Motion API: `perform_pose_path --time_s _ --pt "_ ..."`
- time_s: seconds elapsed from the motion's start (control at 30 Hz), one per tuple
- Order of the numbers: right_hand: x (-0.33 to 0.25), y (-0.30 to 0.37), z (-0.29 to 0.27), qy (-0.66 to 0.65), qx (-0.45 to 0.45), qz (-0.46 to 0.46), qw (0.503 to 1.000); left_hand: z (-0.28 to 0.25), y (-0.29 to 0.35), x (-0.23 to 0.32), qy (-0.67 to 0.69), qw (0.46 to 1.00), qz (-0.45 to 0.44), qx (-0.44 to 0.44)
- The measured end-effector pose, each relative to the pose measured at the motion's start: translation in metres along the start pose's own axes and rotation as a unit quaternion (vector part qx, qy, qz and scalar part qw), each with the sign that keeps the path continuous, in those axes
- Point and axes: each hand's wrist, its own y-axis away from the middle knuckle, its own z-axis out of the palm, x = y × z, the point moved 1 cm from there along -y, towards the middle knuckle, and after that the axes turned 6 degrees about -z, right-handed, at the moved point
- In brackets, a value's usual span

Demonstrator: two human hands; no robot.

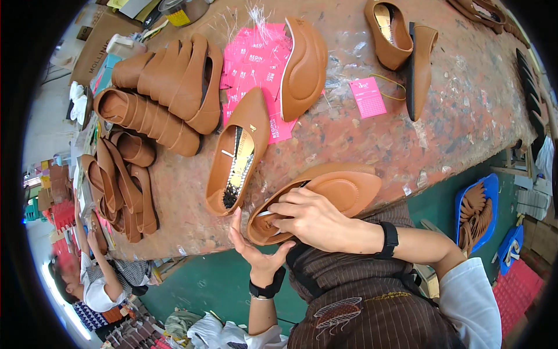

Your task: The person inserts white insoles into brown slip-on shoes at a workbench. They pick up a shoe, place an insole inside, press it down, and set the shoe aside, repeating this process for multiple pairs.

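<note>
A tan pointed shoe point(308, 173) lies at the table's near edge. Over its front part rests a tan padded insole point(349, 192) with a stitched oval. My right hand point(314, 218) reaches across the insole into the heel end, fingers closed together. Something small and white shows at its fingertips; what it grips is partly hidden. Beside the heel, my left hand point(258, 256) is open, thumb and fingers apart, the fingertips near the shoe's side. Just beyond lies a second tan shoe point(261, 125), its inside showing a gold sole, dark patches and a white strip.
Another padded insole point(302, 70) overlaps a pile of pink tags point(241, 72). Stacked tan shoes point(174, 87) fill the left side. A finished-looking pair point(421, 70) and a single tag point(367, 98) lie farther right. A blue basket point(491, 215) stands beyond the edge; a co-worker point(104, 285) is at left.
</note>
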Motion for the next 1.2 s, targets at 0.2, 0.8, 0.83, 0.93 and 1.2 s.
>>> perform_pose_path --time_s 0.2,0.8,0.83,0.93,1.2 --pt "0.005 -0.007 0.015 -0.010 -0.061 0.018 0.998 0.014 0.003 -0.018 0.054 0.999 0.005 -0.007" --pt "-0.006 -0.004 0.000 0.103 -0.186 -0.023 0.977 0.007 -0.013 -0.016 0.149 0.985 -0.087 -0.028" --pt "-0.006 0.008 -0.006 0.140 -0.168 0.004 0.976 0.006 -0.016 -0.014 0.123 0.990 -0.066 -0.026" --pt "-0.016 0.009 -0.005 0.213 -0.159 0.040 0.963 0.010 -0.021 -0.009 0.122 0.990 -0.073 -0.002" --pt "0.029 -0.016 -0.073 0.296 0.163 0.266 0.903 0.042 0.003 0.075 -0.064 0.982 -0.086 -0.156"
